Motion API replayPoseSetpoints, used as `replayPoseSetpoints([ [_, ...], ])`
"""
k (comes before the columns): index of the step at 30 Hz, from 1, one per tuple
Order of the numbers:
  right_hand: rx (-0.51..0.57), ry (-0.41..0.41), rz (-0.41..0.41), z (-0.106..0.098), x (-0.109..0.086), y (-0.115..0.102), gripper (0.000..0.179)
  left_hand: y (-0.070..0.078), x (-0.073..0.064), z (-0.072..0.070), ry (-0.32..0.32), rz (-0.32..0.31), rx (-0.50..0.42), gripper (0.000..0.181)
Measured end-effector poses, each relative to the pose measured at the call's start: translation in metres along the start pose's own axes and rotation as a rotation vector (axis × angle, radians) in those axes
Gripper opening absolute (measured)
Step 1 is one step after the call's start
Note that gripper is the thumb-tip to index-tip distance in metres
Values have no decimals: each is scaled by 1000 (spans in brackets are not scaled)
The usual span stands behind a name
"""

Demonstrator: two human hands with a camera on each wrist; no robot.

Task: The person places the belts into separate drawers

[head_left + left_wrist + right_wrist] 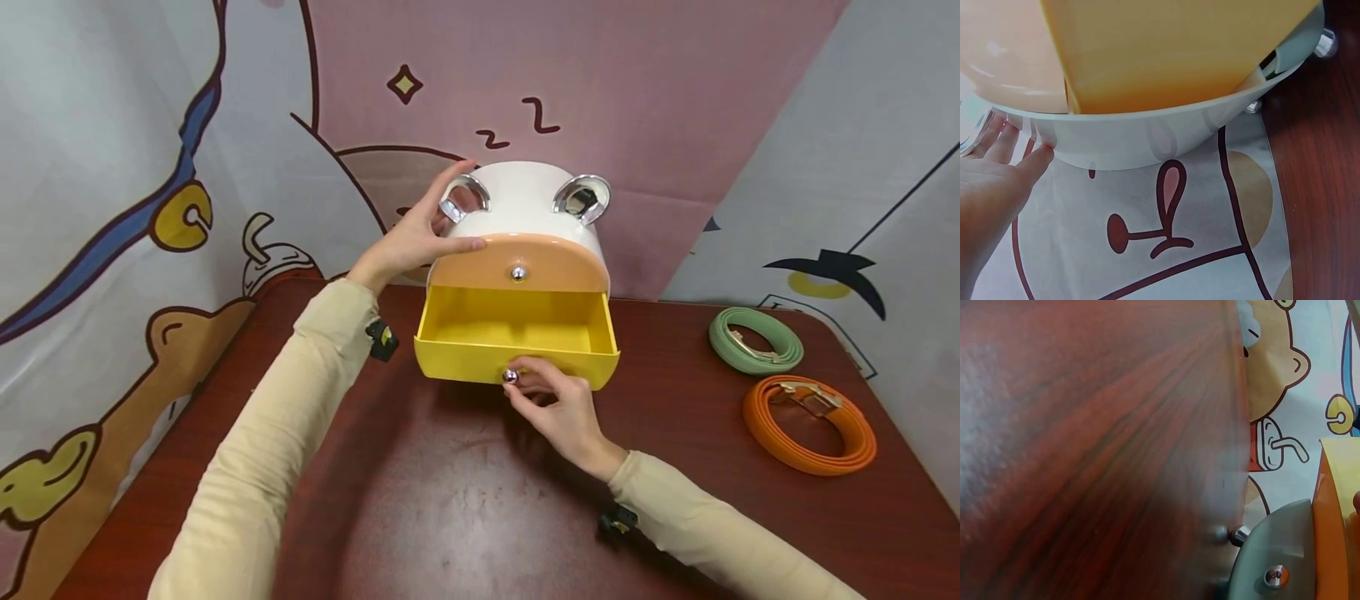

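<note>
A small white cabinet (525, 187) with two silver ring-shaped ears (583, 200) stands at the back of the table. Its top drawer (558, 262) is peach with a silver knob, and below it a yellow drawer (450, 360) is pulled out, with nothing visible inside. My left hand (412, 237) rests on the cabinet around the left ear, thumb on the front edge, fingers extended; the left wrist view shows fingertips against the white shell (1129, 140). Thumb and index finger of my right hand (558, 412) pinch the yellow drawer's silver knob (510, 376). A grey-green lower drawer (1291, 540) shows in the right wrist view.
A rolled green belt (723, 342) and a rolled orange belt (772, 437) lie on the right of the dark red table (465, 508). Cartoon-printed cloth (637, 100) hangs right behind the cabinet and along both sides.
</note>
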State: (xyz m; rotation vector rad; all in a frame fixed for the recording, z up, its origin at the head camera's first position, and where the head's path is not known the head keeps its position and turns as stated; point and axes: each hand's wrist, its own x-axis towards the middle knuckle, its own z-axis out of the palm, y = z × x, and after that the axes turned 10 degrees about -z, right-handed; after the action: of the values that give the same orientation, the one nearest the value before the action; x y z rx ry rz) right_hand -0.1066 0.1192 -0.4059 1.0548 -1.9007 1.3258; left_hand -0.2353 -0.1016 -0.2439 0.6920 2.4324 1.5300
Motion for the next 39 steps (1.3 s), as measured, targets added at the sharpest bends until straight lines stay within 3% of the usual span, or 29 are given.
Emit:
replayPoseSetpoints([
  [30, 44, 0, -15, -1, -10, -14, 39, 1, -2, 1, 4, 17, 1, 93],
  [39, -19, -8, -45, 3, -11, -11, 43, 0, -1, 1, 4, 28, -12, 93],
])
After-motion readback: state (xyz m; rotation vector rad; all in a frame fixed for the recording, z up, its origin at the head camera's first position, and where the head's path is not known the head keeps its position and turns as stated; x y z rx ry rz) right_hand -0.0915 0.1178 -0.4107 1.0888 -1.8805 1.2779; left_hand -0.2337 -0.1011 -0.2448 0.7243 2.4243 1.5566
